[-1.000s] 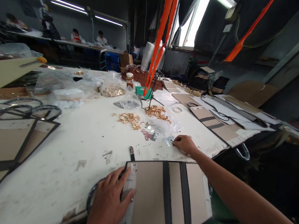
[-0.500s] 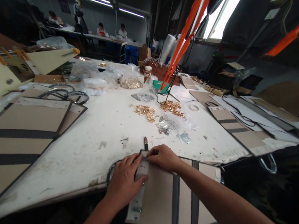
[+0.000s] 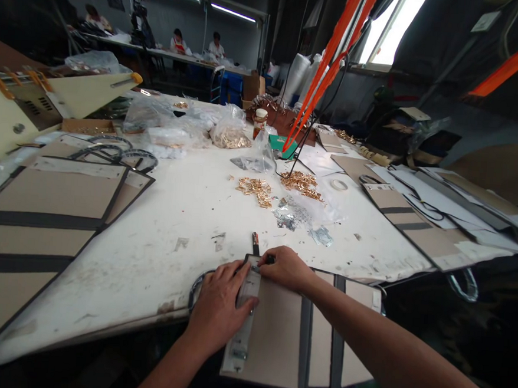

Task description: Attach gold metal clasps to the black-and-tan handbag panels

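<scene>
In front of me lies a beige panel (image 3: 275, 337) with dark bands, overhanging the table's front edge. A pale strip (image 3: 241, 329) with small metal pieces runs along its left side. My left hand (image 3: 221, 301) rests on that strip and the panel's left edge, fingers stretched and thumb apart. At the strip's far end, my right hand (image 3: 285, 270) has its fingers pinched together. A small dark thing shows at those fingers, its kind unclear. Just beyond the panel is a dark stick-like item (image 3: 255, 243) with an orange mark. A curved handle (image 3: 195, 290) shows partly behind my left hand.
More banded panels (image 3: 50, 191) with handles lie at left, another (image 3: 410, 222) at right. Gold metal pieces (image 3: 254, 189) are heaped mid-table near scraps (image 3: 290, 214) and a tape roll (image 3: 339, 185). Orange straps (image 3: 325, 74) hang overhead. People sit at a far table (image 3: 162, 51).
The view has shifted slightly. Both hands keep nearly the same places on the panel, with the right fingers a little closer down on the strip's far end.
</scene>
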`<state>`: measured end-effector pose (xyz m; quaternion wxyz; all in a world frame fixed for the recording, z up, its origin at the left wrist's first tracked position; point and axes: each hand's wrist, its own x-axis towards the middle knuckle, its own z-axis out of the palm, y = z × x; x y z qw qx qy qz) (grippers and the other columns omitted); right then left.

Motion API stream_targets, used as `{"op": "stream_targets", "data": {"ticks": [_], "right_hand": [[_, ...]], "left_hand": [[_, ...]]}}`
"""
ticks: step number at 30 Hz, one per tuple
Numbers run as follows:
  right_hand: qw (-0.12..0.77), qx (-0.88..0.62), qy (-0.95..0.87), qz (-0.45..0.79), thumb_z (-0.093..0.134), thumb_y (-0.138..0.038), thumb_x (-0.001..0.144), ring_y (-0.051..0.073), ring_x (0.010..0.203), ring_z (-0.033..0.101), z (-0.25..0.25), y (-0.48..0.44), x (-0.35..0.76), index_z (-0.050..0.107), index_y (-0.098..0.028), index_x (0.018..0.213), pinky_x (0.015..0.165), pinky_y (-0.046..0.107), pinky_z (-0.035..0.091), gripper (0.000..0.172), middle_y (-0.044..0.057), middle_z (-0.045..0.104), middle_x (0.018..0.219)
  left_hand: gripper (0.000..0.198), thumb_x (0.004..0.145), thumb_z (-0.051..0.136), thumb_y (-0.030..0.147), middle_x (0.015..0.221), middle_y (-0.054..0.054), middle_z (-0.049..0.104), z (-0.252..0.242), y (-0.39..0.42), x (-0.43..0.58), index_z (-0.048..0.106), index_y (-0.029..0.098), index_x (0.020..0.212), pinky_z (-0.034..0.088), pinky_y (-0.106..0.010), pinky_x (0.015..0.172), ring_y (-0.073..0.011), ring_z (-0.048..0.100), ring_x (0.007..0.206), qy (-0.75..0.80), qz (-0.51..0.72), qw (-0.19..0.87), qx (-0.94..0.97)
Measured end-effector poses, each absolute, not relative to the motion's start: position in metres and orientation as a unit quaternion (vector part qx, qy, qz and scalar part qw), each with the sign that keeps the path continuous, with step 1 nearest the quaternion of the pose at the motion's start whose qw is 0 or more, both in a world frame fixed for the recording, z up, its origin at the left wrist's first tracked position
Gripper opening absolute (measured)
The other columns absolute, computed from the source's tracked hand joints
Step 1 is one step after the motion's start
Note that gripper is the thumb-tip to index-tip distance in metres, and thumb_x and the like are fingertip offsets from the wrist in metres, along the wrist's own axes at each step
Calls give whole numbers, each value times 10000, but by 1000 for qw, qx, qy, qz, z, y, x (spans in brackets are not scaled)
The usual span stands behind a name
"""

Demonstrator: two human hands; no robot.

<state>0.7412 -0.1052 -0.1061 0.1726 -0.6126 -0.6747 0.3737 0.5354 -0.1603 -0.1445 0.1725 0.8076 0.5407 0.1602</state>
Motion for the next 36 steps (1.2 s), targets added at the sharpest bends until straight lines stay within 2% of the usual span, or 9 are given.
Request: {"op": "stream_targets", "data": {"ticks": [6,15,19,23,27,30,32,36], "right_hand": [[153,-638,-682,323,684,-197,764,190,773,689,-109,-108,738,812,-204,874,691,255,463,169,22,776,811],[161,-622,-685,343,681,-181,763,190,807,697,-108,-105,740,804,-204,852,722,254,462,154,20,781,836],[165,-630,-707,277,694,-239,815,207,841,683,-113,-113,741,788,-231,973,733,278,436,184,30,782,929],[158,-609,-744,226,655,-261,882,213,896,683,-115,-122,742,772,-231,959,738,284,413,143,46,774,978],[153,-610,-750,204,638,-273,899,223,903,686,-114,-125,742,768,-233,970,712,290,394,154,61,769,995],[156,-609,-752,198,629,-283,901,226,884,690,-115,-126,742,760,-240,988,687,294,375,163,62,770,1007],[157,-610,-752,196,627,-283,898,228,872,692,-117,-126,743,755,-242,984,680,295,368,160,63,772,1003],[164,-610,-747,204,633,-284,892,237,884,698,-123,-123,744,759,-243,963,689,291,382,151,70,777,1000]], "left_hand": [[654,906,687,328,1564,-96,564,-143,-161,536,537,244,1538,376,-481,1149,-306,496,1415,542,162,173,806],[606,903,690,348,1525,-111,595,-139,-154,537,591,228,1489,404,-481,1138,-308,512,1396,539,155,172,810],[497,929,660,341,1376,-115,693,-126,-147,537,654,216,1409,460,-438,1079,-295,595,1289,530,146,169,818],[510,959,622,327,1209,-115,760,-111,-131,540,620,215,1457,461,-430,1017,-302,681,1114,561,119,155,804],[527,958,616,341,1079,-85,799,-107,-106,545,606,187,1462,468,-353,915,-273,723,1032,595,93,265,753],[465,926,647,375,983,-63,806,-107,-89,549,672,176,1345,474,-296,752,-241,741,908,600,76,311,733],[346,895,675,371,909,-48,793,-106,-81,551,730,184,1182,457,-280,697,-227,731,844,596,66,330,729],[181,880,674,337,731,-2,723,-102,-76,557,694,189,982,413,-249,546,-176,677,616,603,32,386,697]]}}
